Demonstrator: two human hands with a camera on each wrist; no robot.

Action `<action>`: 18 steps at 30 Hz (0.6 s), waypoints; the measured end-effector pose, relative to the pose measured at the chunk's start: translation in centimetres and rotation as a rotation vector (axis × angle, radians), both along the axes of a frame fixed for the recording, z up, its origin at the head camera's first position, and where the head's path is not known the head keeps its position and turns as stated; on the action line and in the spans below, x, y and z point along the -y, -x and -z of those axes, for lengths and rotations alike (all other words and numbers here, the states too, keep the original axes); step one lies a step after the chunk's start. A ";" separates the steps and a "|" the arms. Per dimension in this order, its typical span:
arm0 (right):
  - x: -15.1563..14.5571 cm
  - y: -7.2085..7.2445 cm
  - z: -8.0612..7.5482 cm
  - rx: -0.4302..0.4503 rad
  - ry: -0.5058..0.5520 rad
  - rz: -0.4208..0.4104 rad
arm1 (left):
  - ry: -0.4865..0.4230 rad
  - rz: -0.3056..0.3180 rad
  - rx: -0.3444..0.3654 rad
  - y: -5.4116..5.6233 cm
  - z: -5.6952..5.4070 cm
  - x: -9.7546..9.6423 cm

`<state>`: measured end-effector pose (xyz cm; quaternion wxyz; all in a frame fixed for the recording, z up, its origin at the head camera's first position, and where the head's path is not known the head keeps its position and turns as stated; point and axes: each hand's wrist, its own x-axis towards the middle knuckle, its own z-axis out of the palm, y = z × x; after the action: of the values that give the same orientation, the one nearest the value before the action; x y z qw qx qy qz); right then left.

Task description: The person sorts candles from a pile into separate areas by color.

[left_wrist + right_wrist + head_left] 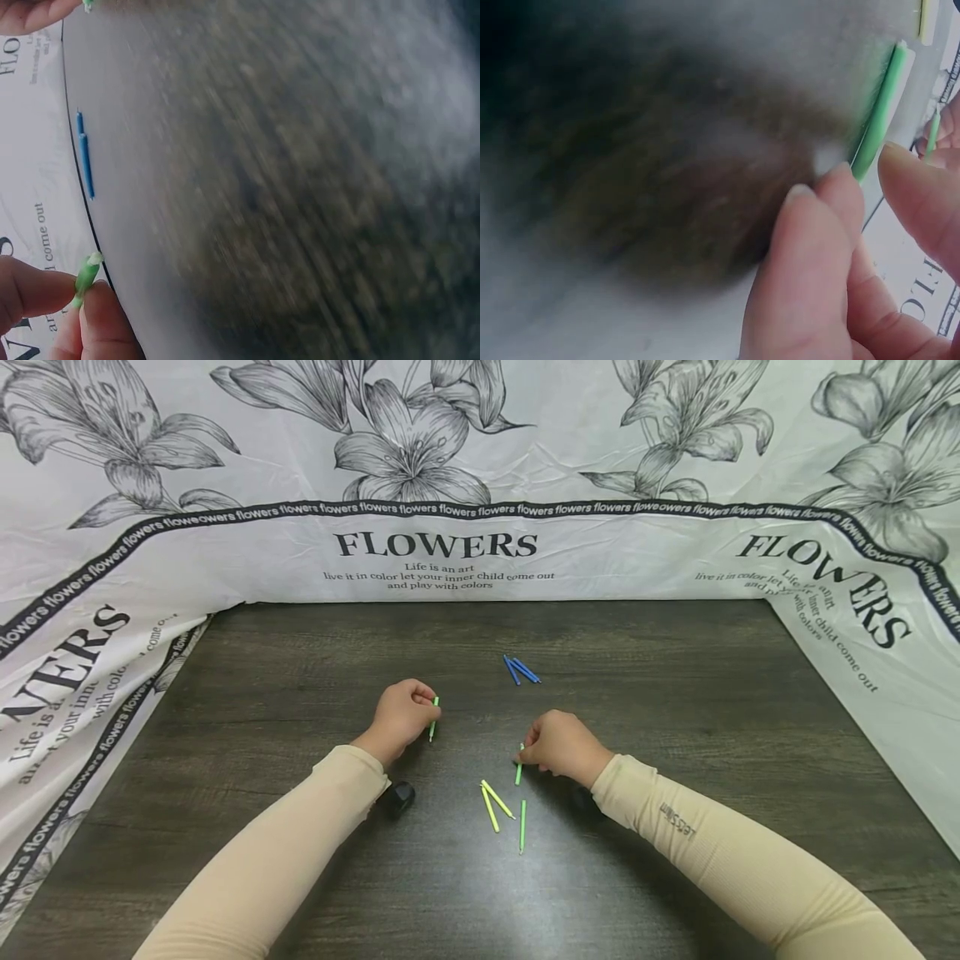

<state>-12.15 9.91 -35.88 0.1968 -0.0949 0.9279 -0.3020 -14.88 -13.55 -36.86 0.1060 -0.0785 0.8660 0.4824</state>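
Note:
My left hand is over the table left of centre. Its thumb and fingertips pinch a thin green candle with a pale tip. To the right, my right hand holds a second green candle by one end between thumb and fingers, with the rest sticking out toward me. Just below that hand in the head view, another green candle lies on the table. Two yellow candles lie beside it in a narrow V.
Several blue candles lie close together farther back on the dark wooden table. White cloth printed with flowers and lettering hangs along the back and both sides. A black wrist camera sits under the left wrist.

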 end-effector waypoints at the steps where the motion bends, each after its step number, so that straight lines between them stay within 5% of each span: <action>1: 0.1 0.0 0.0 0.004 0.000 0.002 | 0.003 -0.001 -0.001 0.0 0.0 0.0; 18: 1.1 0.4 0.0 0.032 -0.026 0.010 | 0.006 -0.008 -0.001 0.0 0.0 0.6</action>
<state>-12.53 8.84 -35.83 0.2114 -0.0826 0.9290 -0.2924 -14.83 -14.17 -36.86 0.1035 -0.0822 0.8672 0.4800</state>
